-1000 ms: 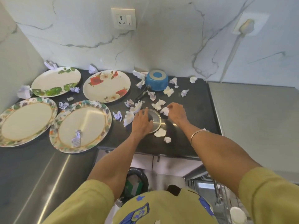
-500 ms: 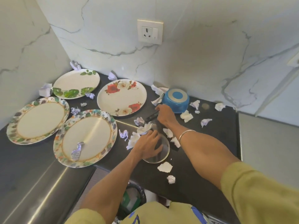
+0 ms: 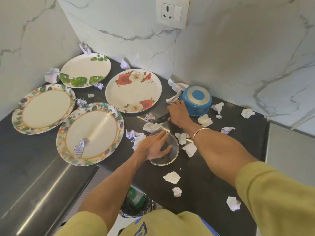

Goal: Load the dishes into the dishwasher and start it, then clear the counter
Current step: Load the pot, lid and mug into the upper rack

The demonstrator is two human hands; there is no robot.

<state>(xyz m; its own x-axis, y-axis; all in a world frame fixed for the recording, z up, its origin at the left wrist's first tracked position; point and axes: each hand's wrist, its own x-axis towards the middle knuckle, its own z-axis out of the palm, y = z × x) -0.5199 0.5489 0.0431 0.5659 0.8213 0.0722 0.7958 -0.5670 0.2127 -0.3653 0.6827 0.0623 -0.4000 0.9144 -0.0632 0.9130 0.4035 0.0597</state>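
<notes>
My left hand (image 3: 156, 146) lies flat, fingers spread, on the glass lid (image 3: 167, 149), which sits on the dark counter (image 3: 209, 169) near its front edge. My right hand (image 3: 179, 112) reaches further back and closes round the black handle (image 3: 162, 119) of the blue pan (image 3: 196, 99); the pan stands upside down against the marble wall (image 3: 238, 57). The grip looks like a full curl of fingers, though the handle is mostly hidden under the hand.

Four plates lie face up to the left: a rose plate (image 3: 133, 91) just beside the pan, a leaf plate (image 3: 85, 70) in the corner, and two bordered plates, one at far left (image 3: 43, 108) and one nearer (image 3: 90, 133). The nearer one carries a crumpled paper scrap (image 3: 80, 148). More paper scraps (image 3: 172, 177) are scattered across the counter around both hands and the pan. A socket (image 3: 172, 12) is set in the wall above. A bin (image 3: 136, 205) with a dark liner stands below the counter edge.
</notes>
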